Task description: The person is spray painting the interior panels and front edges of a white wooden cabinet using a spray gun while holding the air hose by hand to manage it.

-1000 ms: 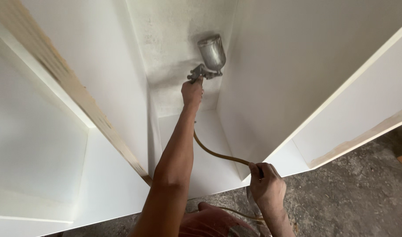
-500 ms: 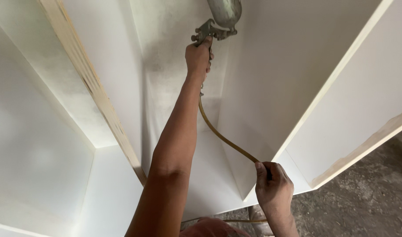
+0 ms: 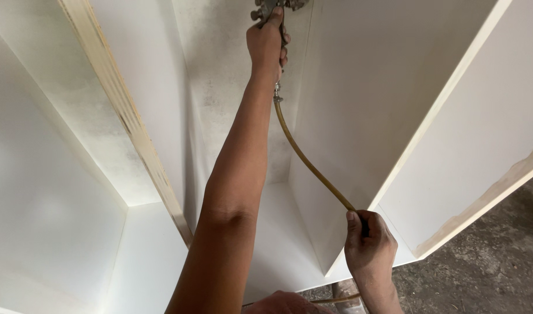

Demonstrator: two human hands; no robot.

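- Since a second ago your left hand [image 3: 267, 42] has climbed higher inside the white cabinet [image 3: 359, 116], carrying the spray gun [image 3: 272, 8] up until most of it, cup included, is cut off by the top edge of the view
- Your left arm is stretched out nearly straight, and the fingers are clamped round the gun's metal grip, so only the lower part of the gun's body shows above your knuckles
- Your right hand [image 3: 368, 244] has stayed low, near the cabinet's front edge, curled tight round the yellowish air hose [image 3: 310, 166]
- That hose runs from a metal fitting just under your left hand, sags down in a gentle curve through the middle compartment, and passes into your right fist; a further stretch of it shows below, near the bottom of the view
- Your two hands are well apart, one high in the compartment and one low at its mouth
- White panels surround the gun on both sides, and the back panel behind it looks speckled with grey
- To your left a bare wooden edge strip [image 3: 124, 116] runs along the front of one divider panel; another unpainted edge shows at the far right
- At the lower right lies a rough grey floor [image 3: 493, 261]
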